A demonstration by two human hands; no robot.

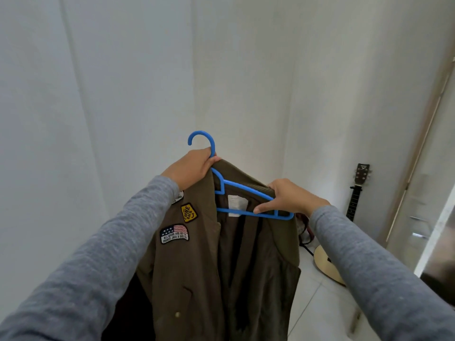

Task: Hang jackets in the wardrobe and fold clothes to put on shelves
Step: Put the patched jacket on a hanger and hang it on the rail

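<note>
Jacket (197, 271) held up mid-air, left hand (194, 168) gripping the blue hanger (242, 187) at its neck, right hand (288, 198) pinching its far arm and collar: dressing the hanger, I'd say, and next that hook needs a wardrobe rail.

Domestic interior: a room in a home. Indicators: 2 plain white walls (123, 94) meeting in a corner, a pale tiled floor (317, 303), 1 acoustic guitar (353, 205) leaning upright in that corner, a light wooden door frame (418, 148) at right, and 1 olive jacket (197, 279) on a blue hanger (246, 187).
</note>
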